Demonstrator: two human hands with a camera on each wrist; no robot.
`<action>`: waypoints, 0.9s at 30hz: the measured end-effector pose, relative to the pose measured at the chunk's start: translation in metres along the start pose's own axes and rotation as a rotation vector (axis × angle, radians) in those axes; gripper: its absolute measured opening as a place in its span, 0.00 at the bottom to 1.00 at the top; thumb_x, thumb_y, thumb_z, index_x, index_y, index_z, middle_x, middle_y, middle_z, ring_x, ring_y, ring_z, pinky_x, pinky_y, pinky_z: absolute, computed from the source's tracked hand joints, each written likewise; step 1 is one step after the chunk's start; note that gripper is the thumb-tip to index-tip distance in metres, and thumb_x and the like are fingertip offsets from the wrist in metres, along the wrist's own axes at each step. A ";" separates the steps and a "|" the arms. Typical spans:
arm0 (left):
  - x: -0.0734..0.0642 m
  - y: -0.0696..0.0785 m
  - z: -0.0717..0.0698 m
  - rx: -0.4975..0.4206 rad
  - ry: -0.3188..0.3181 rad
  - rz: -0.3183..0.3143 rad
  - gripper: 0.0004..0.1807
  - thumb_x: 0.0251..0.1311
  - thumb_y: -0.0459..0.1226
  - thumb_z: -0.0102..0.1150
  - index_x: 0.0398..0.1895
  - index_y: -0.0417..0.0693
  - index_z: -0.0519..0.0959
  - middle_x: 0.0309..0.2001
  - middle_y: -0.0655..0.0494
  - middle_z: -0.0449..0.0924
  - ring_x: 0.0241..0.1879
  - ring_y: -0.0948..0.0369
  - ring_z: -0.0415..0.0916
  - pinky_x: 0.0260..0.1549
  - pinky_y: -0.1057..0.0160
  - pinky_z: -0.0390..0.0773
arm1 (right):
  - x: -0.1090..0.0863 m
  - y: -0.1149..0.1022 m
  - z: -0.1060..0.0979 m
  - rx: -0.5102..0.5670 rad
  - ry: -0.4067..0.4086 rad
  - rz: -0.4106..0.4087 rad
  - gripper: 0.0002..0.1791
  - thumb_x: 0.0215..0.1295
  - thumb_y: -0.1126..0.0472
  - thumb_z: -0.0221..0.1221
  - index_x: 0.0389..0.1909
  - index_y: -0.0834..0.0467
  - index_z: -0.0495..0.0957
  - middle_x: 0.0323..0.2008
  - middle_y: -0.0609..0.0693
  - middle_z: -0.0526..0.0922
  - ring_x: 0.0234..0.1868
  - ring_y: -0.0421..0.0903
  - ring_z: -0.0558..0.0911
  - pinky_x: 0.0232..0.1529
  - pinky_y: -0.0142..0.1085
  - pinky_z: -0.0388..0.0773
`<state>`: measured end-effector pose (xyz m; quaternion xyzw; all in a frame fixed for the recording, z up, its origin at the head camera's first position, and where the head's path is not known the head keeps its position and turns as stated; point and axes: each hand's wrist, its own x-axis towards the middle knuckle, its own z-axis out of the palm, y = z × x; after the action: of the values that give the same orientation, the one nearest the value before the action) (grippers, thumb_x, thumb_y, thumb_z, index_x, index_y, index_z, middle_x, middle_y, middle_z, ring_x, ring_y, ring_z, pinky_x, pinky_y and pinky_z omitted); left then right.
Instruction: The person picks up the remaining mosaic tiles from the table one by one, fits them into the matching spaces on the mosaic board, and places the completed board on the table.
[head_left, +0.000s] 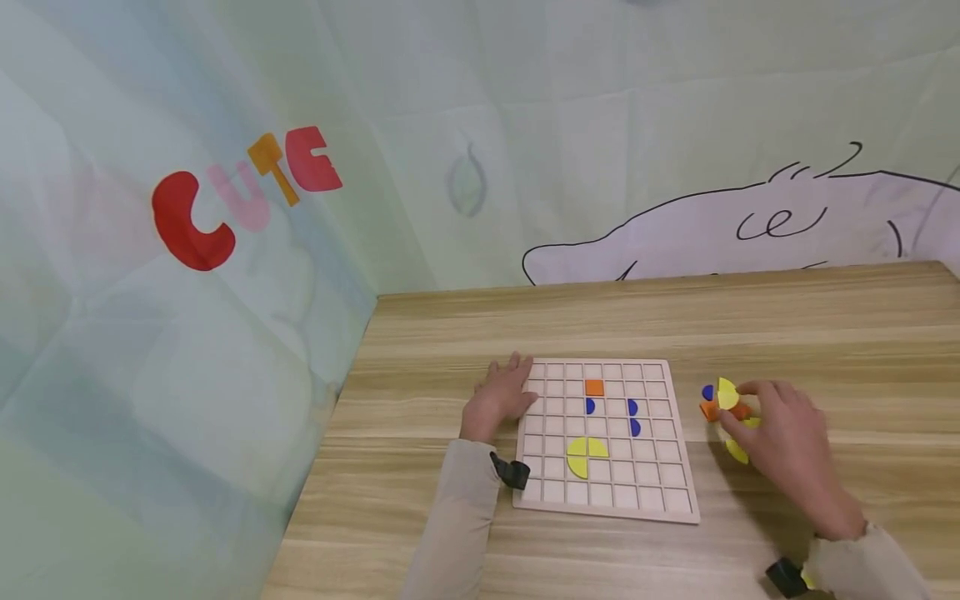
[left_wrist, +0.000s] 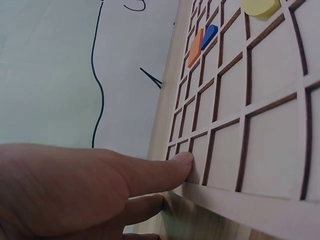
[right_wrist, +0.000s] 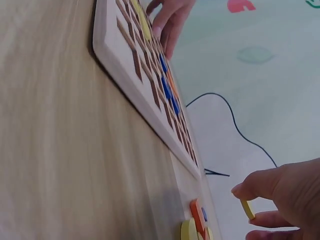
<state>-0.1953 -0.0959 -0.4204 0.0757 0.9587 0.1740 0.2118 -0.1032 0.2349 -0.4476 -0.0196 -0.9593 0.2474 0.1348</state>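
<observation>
A square wooden grid board [head_left: 606, 504] lies on the table. My left hand [head_left: 498, 398] rests at its upper left edge, the thumb on the corner cells and the other fingers beside the rim. My right hand [head_left: 787, 437] pinches a yellow quarter-circle piece [head_left: 727, 393] between thumb and fingers, above a small pile of pieces right of the board. On the board sit an orange square [head_left: 594, 387], several blue half-circles [head_left: 633, 407] and three yellow quarter-circles [head_left: 577, 466] joined as part of a disc.
In the pile below my right hand are a blue piece [head_left: 707, 392], orange pieces [head_left: 708, 411] and yellow pieces [head_left: 737, 451]. The wood-grain table [head_left: 420, 333] meets a printed cloth [head_left: 450, 100] at the back and left.
</observation>
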 end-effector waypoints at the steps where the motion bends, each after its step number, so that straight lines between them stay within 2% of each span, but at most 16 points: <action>1: 0.000 0.000 0.000 0.001 -0.001 -0.001 0.34 0.70 0.43 0.47 0.76 0.52 0.50 0.77 0.51 0.41 0.75 0.41 0.36 0.68 0.33 0.47 | -0.001 -0.002 0.000 0.014 0.013 -0.014 0.26 0.53 0.56 0.67 0.45 0.72 0.74 0.46 0.73 0.74 0.47 0.70 0.71 0.45 0.63 0.64; 8: -0.001 0.001 -0.001 -0.003 -0.001 -0.010 0.34 0.70 0.42 0.48 0.76 0.53 0.50 0.77 0.51 0.42 0.75 0.41 0.36 0.68 0.34 0.47 | -0.007 -0.020 0.005 0.089 0.084 -0.104 0.21 0.50 0.62 0.67 0.43 0.69 0.76 0.45 0.70 0.76 0.47 0.69 0.72 0.44 0.62 0.64; 15: 0.000 0.001 0.000 -0.010 0.002 -0.011 0.34 0.70 0.42 0.48 0.76 0.52 0.51 0.77 0.51 0.42 0.75 0.42 0.36 0.68 0.34 0.47 | -0.012 -0.036 0.010 0.123 0.089 -0.124 0.20 0.50 0.61 0.67 0.43 0.67 0.76 0.41 0.67 0.79 0.46 0.67 0.73 0.42 0.60 0.64; 20: 0.001 0.001 0.000 -0.007 0.004 -0.012 0.34 0.70 0.43 0.48 0.76 0.53 0.51 0.77 0.52 0.42 0.75 0.42 0.36 0.68 0.34 0.47 | -0.017 -0.046 0.013 0.111 0.102 -0.170 0.20 0.48 0.61 0.69 0.40 0.65 0.77 0.37 0.63 0.81 0.43 0.63 0.76 0.37 0.55 0.66; 27: 0.002 0.000 0.001 0.000 0.003 -0.011 0.34 0.70 0.43 0.49 0.76 0.52 0.51 0.77 0.51 0.42 0.75 0.42 0.37 0.68 0.33 0.47 | -0.024 -0.059 0.019 0.076 0.037 -0.187 0.22 0.48 0.58 0.71 0.41 0.66 0.77 0.40 0.61 0.81 0.49 0.61 0.75 0.46 0.58 0.69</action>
<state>-0.1966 -0.0954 -0.4215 0.0700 0.9595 0.1728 0.2112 -0.0837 0.1720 -0.4413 0.0704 -0.9443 0.2694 0.1755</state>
